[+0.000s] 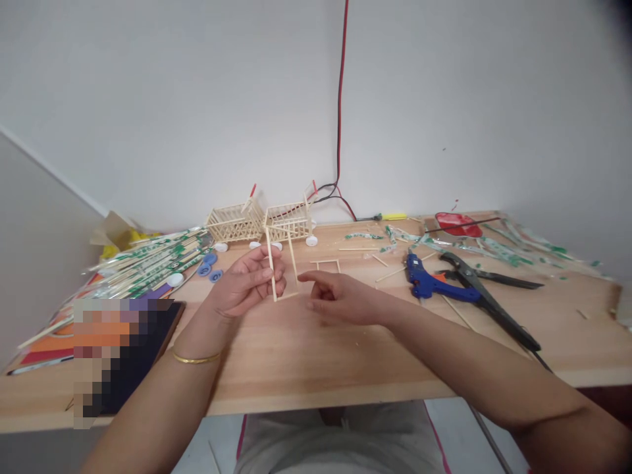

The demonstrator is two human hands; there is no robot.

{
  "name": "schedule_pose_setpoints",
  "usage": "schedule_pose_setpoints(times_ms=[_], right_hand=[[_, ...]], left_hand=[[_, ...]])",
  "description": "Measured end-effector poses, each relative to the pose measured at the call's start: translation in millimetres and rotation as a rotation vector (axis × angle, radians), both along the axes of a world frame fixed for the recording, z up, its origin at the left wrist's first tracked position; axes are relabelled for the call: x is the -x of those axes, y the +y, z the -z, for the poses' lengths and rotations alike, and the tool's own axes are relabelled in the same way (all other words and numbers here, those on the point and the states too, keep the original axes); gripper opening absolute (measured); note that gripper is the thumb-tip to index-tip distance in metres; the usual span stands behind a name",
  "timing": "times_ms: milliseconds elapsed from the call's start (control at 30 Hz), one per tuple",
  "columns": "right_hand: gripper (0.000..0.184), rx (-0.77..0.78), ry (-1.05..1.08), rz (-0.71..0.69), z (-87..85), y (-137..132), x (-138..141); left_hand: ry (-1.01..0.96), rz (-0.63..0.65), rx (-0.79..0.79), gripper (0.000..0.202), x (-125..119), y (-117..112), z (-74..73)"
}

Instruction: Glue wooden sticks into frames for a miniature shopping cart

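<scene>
My left hand [250, 280] pinches one side of a small rectangular frame of thin wooden sticks [271, 270], held up above the table. Close to the frame's other side is my right hand [340, 296]. Its index finger points at the stick and its thumb is apart; whether the fingertip touches the wood I cannot tell. Behind the hands stand two small stick-built carts, a left cart [234, 222] and a right cart [289, 217], with white wheels and red handles. Another partial stick frame [338, 265] lies flat beyond my right hand.
To the right lie a blue glue gun [419, 276] and black-handled pliers [494, 306]. Wrapped sticks [153, 263] and blue bottle caps [207, 265] are on the left, near a dark tablet-like object [162, 336]. Plastic wrappers [513, 247] and a red-black cable [340, 99] are at the back.
</scene>
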State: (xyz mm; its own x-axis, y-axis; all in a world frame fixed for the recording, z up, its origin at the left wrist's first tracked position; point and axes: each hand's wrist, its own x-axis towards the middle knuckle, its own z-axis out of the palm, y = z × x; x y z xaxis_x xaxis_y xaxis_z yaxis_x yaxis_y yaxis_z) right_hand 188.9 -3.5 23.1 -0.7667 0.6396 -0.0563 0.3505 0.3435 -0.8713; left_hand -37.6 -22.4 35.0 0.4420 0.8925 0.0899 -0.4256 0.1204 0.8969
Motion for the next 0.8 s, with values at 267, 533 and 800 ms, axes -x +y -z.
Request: schedule_pose_setpoints(times_ms=[267, 533, 800], right_hand=[[0.03, -0.018, -0.081, -0.048, -18.5, -1, -14], [0.035, -0.296, 0.081, 0.444, -43.9, 14, -58], [0.032, -0.69, 0.707, 1.055, -41.9, 21, -68]], left_hand=[[-0.003, -0.117, -0.065, 0.027, 16, -1, -10.4], [-0.048, -0.279, -0.118, 0.032, 44, 0, -20.9], [-0.023, -0.274, -0.077, 0.03, 34, 2, -15.9]])
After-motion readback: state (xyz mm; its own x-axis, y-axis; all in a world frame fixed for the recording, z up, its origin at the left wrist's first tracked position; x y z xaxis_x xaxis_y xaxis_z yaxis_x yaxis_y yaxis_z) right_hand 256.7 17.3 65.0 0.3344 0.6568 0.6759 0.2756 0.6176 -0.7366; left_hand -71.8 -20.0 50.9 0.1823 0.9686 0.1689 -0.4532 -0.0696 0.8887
